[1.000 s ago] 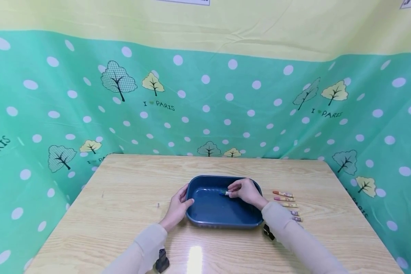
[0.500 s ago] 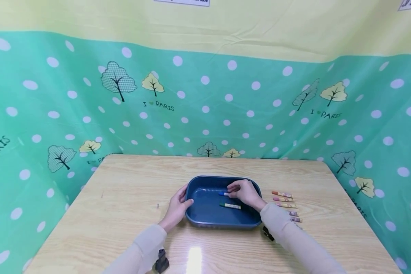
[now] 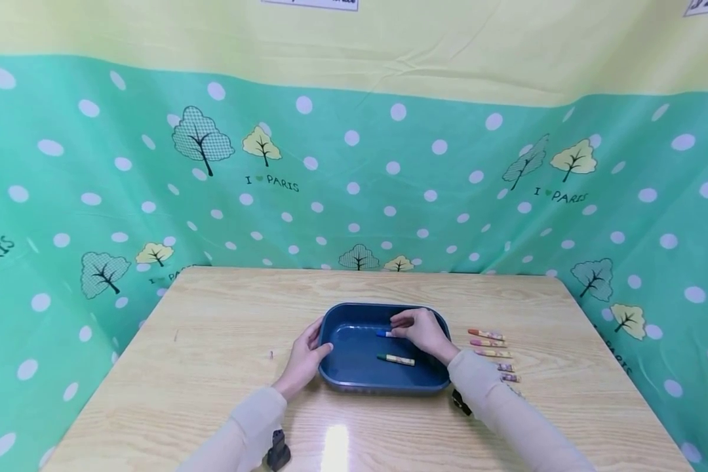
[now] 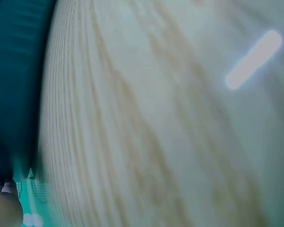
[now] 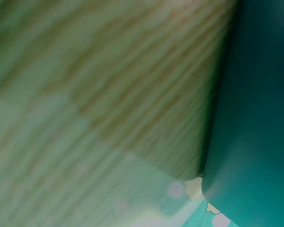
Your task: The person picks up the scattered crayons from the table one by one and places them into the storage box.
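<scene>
A dark blue rectangular tray sits on the table. My left hand grips its left side, thumb over the rim and fingers along the outer wall. Inside the tray, my right hand pinches a blue crayon close to the far wall; the fingers hide most of it. A dark green crayon lies loose on the tray floor, nearer the front. In the left wrist view, part of the left hand shows beside the tray wall. The right wrist view shows only the tray's outer wall and table.
To the right of the tray several crayons lie in a column, among them an orange one, a pink one and a yellow one. The right sleeve partly covers the nearest ones. A patterned green curtain surrounds the wooden table.
The green crayon, earlier at my right fingertips with the blue one, has come away and moved toward the tray's front. Both hands have stayed almost in place.
</scene>
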A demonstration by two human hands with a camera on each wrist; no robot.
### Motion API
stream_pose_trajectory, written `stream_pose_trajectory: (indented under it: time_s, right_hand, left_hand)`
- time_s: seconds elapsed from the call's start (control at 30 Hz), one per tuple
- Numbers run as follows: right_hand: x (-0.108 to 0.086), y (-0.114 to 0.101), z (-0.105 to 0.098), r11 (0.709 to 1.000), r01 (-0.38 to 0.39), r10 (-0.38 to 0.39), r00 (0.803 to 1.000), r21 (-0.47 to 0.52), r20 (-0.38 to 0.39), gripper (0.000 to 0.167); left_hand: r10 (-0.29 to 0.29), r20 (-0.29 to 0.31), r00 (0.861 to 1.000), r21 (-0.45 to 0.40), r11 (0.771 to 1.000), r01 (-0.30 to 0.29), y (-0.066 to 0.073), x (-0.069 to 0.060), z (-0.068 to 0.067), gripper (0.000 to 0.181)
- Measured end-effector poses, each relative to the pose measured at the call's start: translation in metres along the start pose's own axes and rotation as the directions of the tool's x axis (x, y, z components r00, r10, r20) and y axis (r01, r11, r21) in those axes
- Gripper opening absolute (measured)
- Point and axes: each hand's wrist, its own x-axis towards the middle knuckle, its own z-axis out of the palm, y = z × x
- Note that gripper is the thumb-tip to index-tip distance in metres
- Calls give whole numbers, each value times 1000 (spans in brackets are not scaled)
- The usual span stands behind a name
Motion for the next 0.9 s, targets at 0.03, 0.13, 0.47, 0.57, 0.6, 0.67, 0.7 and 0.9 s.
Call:
stream_pose_trajectory:
  time_s: [0.03, 0.13, 0.47, 0.57, 0.6, 0.67, 0.7, 0.9]
  right_hand:
    - [-1, 0, 0, 1000, 1, -1, 1000, 14, 1, 23]
    - [-2, -1, -3, 997, 2, -2, 1000, 73, -3, 23]
    - [-7, -1, -24, 984, 21, -21, 1000, 176, 0, 28]
    - [-12, -4, -38, 983, 19, -18, 1000, 181, -5, 29]
    - [-14, -4, -43, 983, 16, -15, 1000, 182, -7, 30]
    - [-19, -5, -54, 983, 14, -13, 1000, 182, -9, 32]
    - [-21, -4, -59, 983, 18, -15, 1000, 184, -14, 34]
    - [-33, 11, -91, 993, -12, 16, 999, 120, -30, 37]
  left_hand:
    - [0, 0, 1000, -2, 1000, 0, 0, 0, 0, 58]
    - [1, 1, 1000, -9, 1000, -1, -1, 1, 1, 58]
    - [-5, -5, 1000, -4, 1000, 5, -3, 2, 0, 58]
    - [-5, 4, 1000, 4, 1000, 5, -1, 2, 0, 58]
    - [-4, 6, 1000, 2, 1000, 4, -1, 2, 0, 58]
    - [-9, 4, 1000, 1, 1000, 9, 0, 2, -1, 58]
    - [-9, 2, 1000, 1, 1000, 9, 0, 2, -1, 58]
    - [-29, 4, 1000, 10, 1000, 29, 1, 0, -1, 58]
